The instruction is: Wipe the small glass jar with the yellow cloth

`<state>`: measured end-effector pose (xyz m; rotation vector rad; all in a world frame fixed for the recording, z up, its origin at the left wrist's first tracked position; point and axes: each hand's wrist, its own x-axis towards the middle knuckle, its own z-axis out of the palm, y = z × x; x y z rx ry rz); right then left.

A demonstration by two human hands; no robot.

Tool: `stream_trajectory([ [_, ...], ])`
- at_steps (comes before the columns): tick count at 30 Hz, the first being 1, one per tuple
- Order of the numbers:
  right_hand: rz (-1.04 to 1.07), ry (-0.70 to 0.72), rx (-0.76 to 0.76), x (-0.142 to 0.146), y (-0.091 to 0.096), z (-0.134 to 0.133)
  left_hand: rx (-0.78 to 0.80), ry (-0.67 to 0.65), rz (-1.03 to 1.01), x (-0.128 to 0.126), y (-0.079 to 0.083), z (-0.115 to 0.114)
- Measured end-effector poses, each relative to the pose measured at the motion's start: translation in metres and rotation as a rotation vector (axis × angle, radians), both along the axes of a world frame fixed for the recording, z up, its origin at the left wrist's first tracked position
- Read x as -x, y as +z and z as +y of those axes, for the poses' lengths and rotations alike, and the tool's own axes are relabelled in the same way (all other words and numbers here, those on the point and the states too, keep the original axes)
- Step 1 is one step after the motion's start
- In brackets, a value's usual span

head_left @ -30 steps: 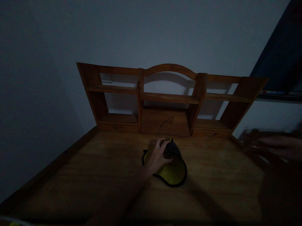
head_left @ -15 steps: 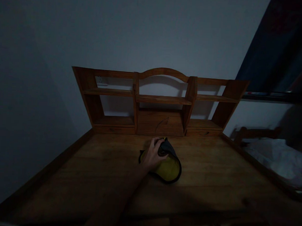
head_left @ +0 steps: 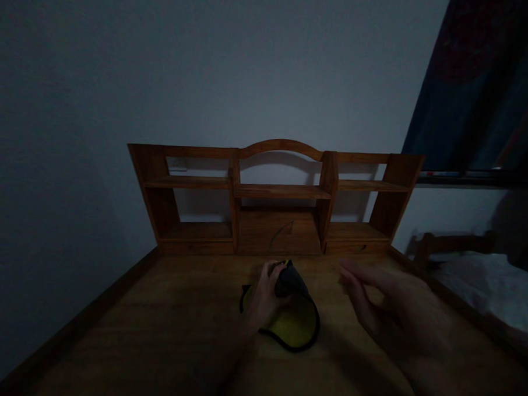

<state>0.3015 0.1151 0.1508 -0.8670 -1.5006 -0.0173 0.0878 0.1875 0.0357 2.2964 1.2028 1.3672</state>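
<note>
1. Handling (est.): cloth (head_left: 296, 331) prob. light & soft, w/ a bit of spring, since it holds an open curve. Shouldn't break; no shine seen, so slip risk likely low.
2. Grip pt (est.): best at rolled upper end or on black edging; pinching yellow middle would prob. collapse the curve.
3. Looks: yellow inner face, dk grey outer side, thick black border all round visible rim. Upper part curls over; lower part spreads in a rounded lobe. Dk patch under fingers: can't tell if fold or separate item.
4. Location: on desk (head_left: 175, 317), abt midway betw. L & R edges, closer to back edge, in front of shelf unit (head_left: 282, 191).
5. L hand (head_left: 266, 294): closed round curled upper end of cloth, fingers over top, thumb on inner side.
6. R hand (head_left: 403, 315): raised, toward desk's R edge, apart from cloth. Thumb & index tips close, narrow gap; blurred, can't tell if anything thin is betw. them.
</note>
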Motion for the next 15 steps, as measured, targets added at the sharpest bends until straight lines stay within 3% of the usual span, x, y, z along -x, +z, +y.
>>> stream_trajectory([
  [3, -0.155, -0.059, 0.059, 0.009, -0.020, 0.042, -0.016, 0.005, -0.014, -0.001, 0.001, -0.002],
  [5, -0.237, -0.122, 0.173, 0.015, -0.044, 0.069, -0.018, 0.011, 0.002, -0.002, 0.002, -0.003],
  [7, -0.263, -0.079, 0.284, 0.020, -0.071, 0.087, -0.004, 0.014, 0.021, -0.003, 0.002, -0.003],
  [10, -0.266, 0.039, 0.418, 0.022, -0.097, 0.095, -0.001, -0.003, 0.039, -0.004, 0.000, -0.002],
  [15, -0.182, 0.246, 0.572, 0.022, -0.102, 0.089, -0.018, -0.021, 0.098, -0.005, 0.001, -0.004],
])
